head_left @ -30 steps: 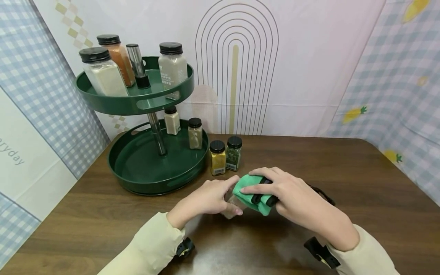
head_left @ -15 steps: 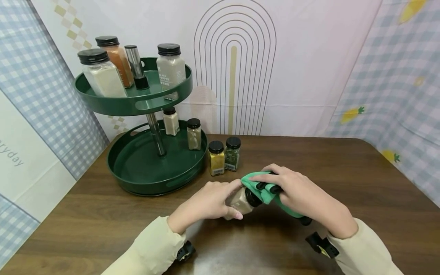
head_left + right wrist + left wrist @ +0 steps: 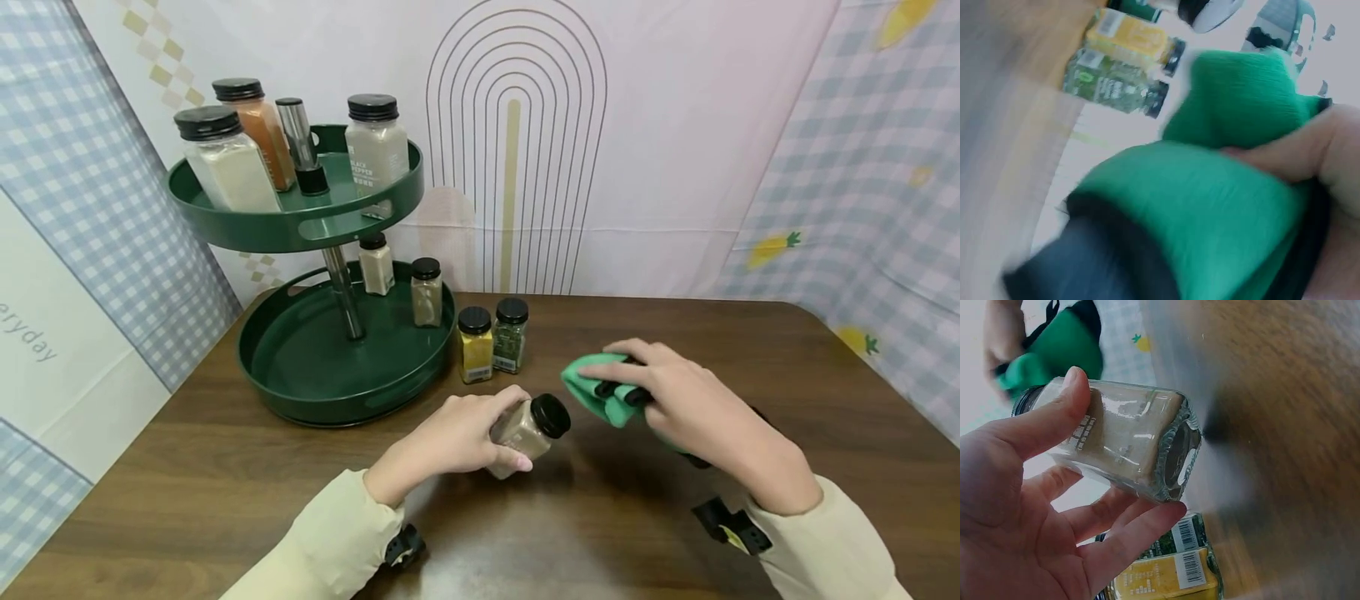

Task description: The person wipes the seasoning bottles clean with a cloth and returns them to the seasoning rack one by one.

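Observation:
My left hand (image 3: pixel 463 436) grips a square glass spice jar (image 3: pixel 520 431) with a black lid and beige powder inside. The jar is tilted, its lid pointing up and right; in the left wrist view the thumb lies along one side of the jar (image 3: pixel 1125 434) and the fingers along the other. To the right, apart from the jar, my right hand (image 3: pixel 675 400) holds a bunched green cloth (image 3: pixel 600 390) with black edging. Close up in the right wrist view, the cloth (image 3: pixel 1191 206) is blurred and covers most of the fingers.
Behind the left hand stand a yellow spice jar (image 3: pixel 476 350) and a dark green herb jar (image 3: pixel 510 337). A two-tier green rack (image 3: pixel 345 408) at the left bears several jars and a metal grinder (image 3: pixel 300 142). The wooden table (image 3: pixel 750 358) ends at a patterned backdrop.
My right hand and the cloth have moved off the jar's lid to the right, uncovering the black lid. My left hand keeps the jar in almost the same place.

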Demonstrator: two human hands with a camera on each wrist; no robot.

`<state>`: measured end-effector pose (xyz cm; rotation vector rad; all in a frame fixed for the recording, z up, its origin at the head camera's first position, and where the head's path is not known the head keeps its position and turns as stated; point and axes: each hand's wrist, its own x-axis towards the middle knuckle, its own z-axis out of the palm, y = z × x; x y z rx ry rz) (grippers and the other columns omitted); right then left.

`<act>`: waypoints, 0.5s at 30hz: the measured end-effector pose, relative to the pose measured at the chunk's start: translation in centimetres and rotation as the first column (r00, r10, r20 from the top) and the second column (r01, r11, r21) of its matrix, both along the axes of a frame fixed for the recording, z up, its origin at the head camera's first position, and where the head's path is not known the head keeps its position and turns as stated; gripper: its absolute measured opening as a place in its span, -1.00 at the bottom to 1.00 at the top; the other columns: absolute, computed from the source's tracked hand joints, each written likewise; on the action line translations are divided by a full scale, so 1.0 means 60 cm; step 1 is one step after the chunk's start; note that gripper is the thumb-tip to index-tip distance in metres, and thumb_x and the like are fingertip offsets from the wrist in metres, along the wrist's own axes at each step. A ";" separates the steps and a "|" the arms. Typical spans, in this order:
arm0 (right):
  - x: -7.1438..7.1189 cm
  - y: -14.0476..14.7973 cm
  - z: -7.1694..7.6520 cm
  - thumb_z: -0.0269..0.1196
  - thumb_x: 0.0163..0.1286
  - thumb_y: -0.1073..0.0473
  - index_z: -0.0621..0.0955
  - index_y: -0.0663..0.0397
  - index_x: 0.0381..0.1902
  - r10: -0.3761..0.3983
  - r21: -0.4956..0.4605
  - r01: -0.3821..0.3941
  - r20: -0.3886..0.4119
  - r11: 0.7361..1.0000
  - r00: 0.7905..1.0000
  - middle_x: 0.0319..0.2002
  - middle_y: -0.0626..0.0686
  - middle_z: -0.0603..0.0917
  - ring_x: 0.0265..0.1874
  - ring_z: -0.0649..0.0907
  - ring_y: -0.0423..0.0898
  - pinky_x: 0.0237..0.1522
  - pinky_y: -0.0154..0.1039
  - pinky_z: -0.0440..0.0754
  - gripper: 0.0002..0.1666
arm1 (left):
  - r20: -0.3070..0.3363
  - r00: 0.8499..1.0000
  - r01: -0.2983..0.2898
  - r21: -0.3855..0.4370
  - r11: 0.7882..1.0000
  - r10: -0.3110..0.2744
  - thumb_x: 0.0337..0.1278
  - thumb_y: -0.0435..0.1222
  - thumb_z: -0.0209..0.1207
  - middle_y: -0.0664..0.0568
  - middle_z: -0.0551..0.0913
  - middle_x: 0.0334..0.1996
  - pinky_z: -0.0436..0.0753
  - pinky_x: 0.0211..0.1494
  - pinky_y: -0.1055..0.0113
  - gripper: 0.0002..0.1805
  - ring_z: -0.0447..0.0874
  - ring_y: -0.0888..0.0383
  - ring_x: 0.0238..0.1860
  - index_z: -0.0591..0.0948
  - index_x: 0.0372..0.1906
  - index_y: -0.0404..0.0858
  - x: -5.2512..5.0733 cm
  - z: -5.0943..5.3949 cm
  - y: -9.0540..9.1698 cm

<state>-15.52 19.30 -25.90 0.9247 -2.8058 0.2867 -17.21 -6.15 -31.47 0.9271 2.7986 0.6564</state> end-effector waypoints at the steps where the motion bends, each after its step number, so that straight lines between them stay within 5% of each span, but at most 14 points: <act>1: 0.003 -0.002 0.001 0.00 -0.03 0.63 0.51 -0.33 0.17 0.022 -0.037 -0.023 -0.033 0.999 0.999 0.16 0.07 0.46 0.03 0.51 0.07 -0.27 -0.11 0.50 -0.10 | 0.002 1.000 -0.002 -0.001 1.000 0.002 -0.16 0.09 0.35 0.24 0.58 -0.37 0.43 -0.31 0.38 -0.38 0.49 0.31 -0.38 0.39 0.07 0.06 0.000 0.001 0.001; 6: 0.015 -0.031 -0.005 -0.03 -0.13 0.67 0.46 -0.39 0.21 0.183 -0.089 -0.190 -0.083 0.978 0.980 0.21 0.03 0.42 0.08 0.49 -0.01 -0.18 -0.13 0.53 0.03 | 0.002 1.000 -0.012 -0.010 1.000 0.012 -0.13 0.10 0.32 0.24 0.59 -0.33 0.44 -0.30 0.37 -0.36 0.51 0.29 -0.35 0.38 0.10 0.03 0.000 0.003 0.003; 15: 0.022 -0.046 -0.014 0.00 -0.20 0.69 0.54 -0.41 0.12 0.173 -0.033 -0.174 -0.052 0.984 0.984 0.17 0.00 0.46 0.04 0.50 -0.04 -0.14 -0.10 0.54 0.03 | 0.016 1.000 0.005 0.004 1.000 -0.006 -0.11 0.12 0.30 0.28 0.56 -0.44 0.42 -0.34 0.39 -0.42 0.49 0.34 -0.43 0.38 0.01 0.02 -0.007 0.000 -0.003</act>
